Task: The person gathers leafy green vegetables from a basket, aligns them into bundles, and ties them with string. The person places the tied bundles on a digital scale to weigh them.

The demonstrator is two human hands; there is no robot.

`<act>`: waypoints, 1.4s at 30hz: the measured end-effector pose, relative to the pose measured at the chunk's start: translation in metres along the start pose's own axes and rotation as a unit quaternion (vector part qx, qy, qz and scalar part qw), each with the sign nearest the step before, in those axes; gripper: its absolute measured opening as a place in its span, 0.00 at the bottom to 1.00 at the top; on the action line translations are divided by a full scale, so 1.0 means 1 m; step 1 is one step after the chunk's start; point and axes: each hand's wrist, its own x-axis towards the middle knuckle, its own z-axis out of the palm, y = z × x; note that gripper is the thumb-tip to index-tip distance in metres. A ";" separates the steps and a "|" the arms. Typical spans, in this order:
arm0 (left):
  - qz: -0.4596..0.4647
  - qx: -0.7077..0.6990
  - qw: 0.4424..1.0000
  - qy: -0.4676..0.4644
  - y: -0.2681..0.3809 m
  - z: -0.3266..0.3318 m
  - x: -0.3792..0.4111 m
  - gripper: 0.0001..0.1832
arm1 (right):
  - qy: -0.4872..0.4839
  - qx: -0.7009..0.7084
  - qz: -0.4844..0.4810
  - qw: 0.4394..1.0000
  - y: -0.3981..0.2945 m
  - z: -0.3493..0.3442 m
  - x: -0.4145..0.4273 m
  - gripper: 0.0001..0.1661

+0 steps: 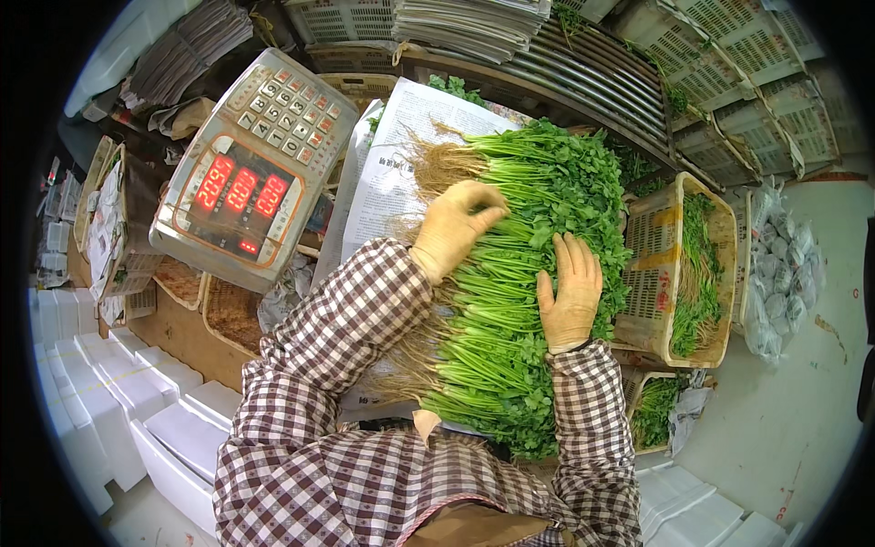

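Observation:
A thick row of leafy green herbs with roots, like coriander or celery (pixel 492 294), lies on printed newspaper sheets (pixel 389 178). The roots point left and the leaves right. My left hand (pixel 456 229) rests over the stems near the root side, thumb and fingertips close together; whether stems are between them is hidden. Palm down, my right hand (pixel 571 290) lies on the leaves at the right side with its fingers extended and the thumb apart, gripping nothing. Both hands look gloved. Left of the newspaper stands a digital scale display with keypad (pixel 239 184), its red digits lit.
A plastic crate (pixel 728 273) of herbs stands at right, beside bagged round items (pixel 786 267). White foam boxes (pixel 171 437) sit lower left. Behind are a metal slatted rack (pixel 595 75), a stack of newspapers (pixel 472 27) and stacked crates (pixel 711 48).

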 end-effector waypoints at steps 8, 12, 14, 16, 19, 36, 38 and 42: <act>-0.160 -0.312 0.935 0.047 0.000 -0.048 0.015 0.17 | 0.019 0.008 -0.007 1.000 0.005 0.006 0.000 0.33; -0.003 -0.056 0.998 -0.017 0.010 -0.036 0.007 0.13 | 0.014 0.008 -0.004 1.000 0.001 0.005 0.002 0.29; 0.107 0.133 0.984 -0.054 0.016 -0.010 0.008 0.13 | 0.005 -0.002 -0.002 1.000 0.000 0.003 0.002 0.29; 0.204 0.257 0.943 -0.054 0.013 0.015 0.012 0.15 | 0.000 -0.017 0.001 1.000 0.000 0.002 0.002 0.29; 0.238 0.268 0.933 -0.023 0.003 0.030 0.012 0.11 | 0.001 -0.025 -0.003 1.000 -0.002 0.002 0.001 0.28; -0.083 -0.199 0.957 0.194 0.014 -0.073 -0.019 0.13 | -0.008 -0.009 0.004 1.000 0.006 0.007 -0.002 0.26; -0.110 -0.220 0.964 0.098 0.042 -0.058 -0.031 0.14 | -0.014 -0.004 0.005 1.000 0.004 0.004 0.001 0.27; -0.136 -0.141 0.972 -0.128 0.081 -0.019 -0.043 0.13 | 0.023 0.193 0.010 0.981 -0.003 -0.035 0.004 0.26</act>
